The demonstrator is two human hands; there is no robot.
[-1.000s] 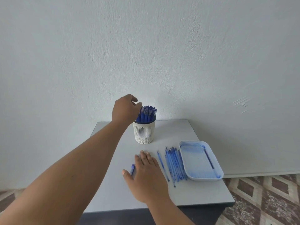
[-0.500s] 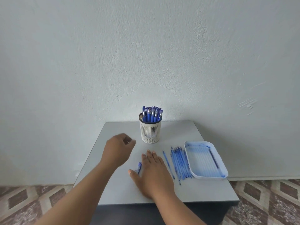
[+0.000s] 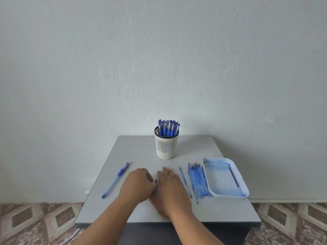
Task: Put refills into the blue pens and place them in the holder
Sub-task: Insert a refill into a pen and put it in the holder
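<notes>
At lower centre on the grey tabletop (image 3: 141, 152), the left hand (image 3: 137, 185) curls its grip around a small blue pen piece (image 3: 155, 181); the right hand (image 3: 170, 187) lies flat, fingers straight, beside it.

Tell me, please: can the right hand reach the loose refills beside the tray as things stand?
Probably yes. The right hand lies flat on the table, with the refills just to its right and nothing between them. The tray sits beyond the refills.

At frame centre, both hands meet on the counter (image 3: 141, 152): left hand (image 3: 137, 186) pinches a pen cap (image 3: 155, 181) beside the flat right hand (image 3: 170, 190).
</notes>
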